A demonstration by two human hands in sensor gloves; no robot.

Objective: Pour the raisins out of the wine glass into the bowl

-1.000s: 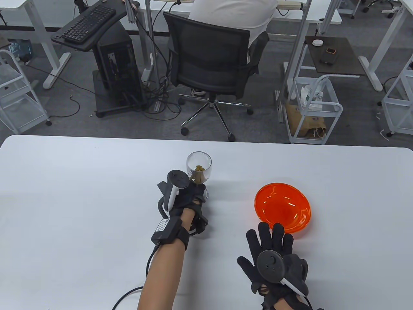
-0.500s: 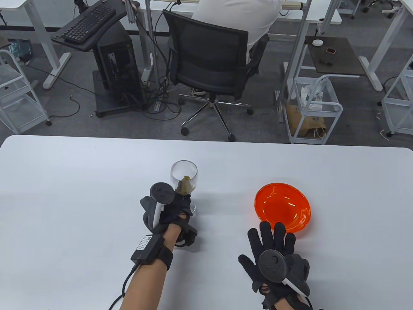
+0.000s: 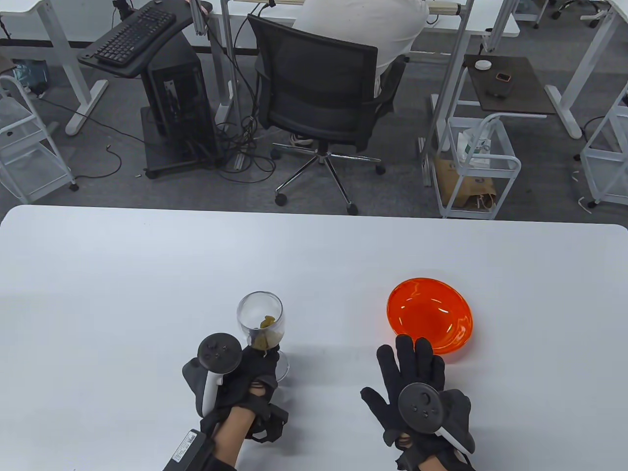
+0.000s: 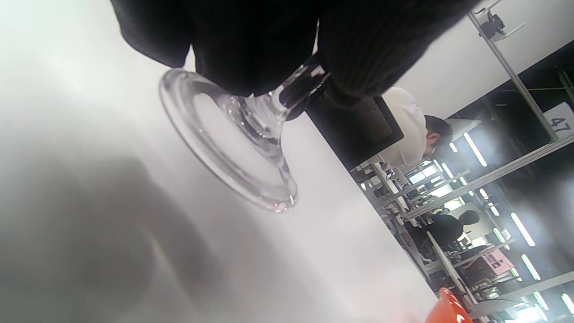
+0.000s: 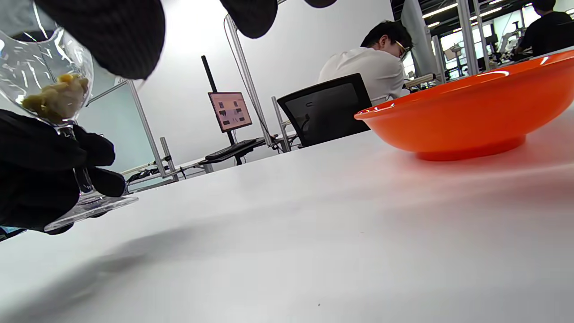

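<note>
A clear wine glass (image 3: pixel 260 319) holds yellow-green raisins (image 3: pixel 266 333) in its bottom. My left hand (image 3: pixel 245 378) grips its stem and holds it upright a little above the white table, near the front edge. The left wrist view shows the glass foot (image 4: pixel 233 152) lifted off the table, with my fingers (image 4: pixel 269 49) around the stem. The orange bowl (image 3: pixel 430 315) stands empty to the right. My right hand (image 3: pixel 412 378) lies flat and open on the table just in front of the bowl. The right wrist view shows the bowl (image 5: pixel 471 116) and the glass (image 5: pixel 45 94).
The white table (image 3: pixel 122 294) spans the whole view; its far edge lies behind the bowl. Beyond it are an office chair (image 3: pixel 319 93) with a seated person, a computer stand and wire carts on the floor.
My left hand has carried the glass toward me and to the left, from the table's middle to near the front edge. My right hand and the bowl have stayed in place.
</note>
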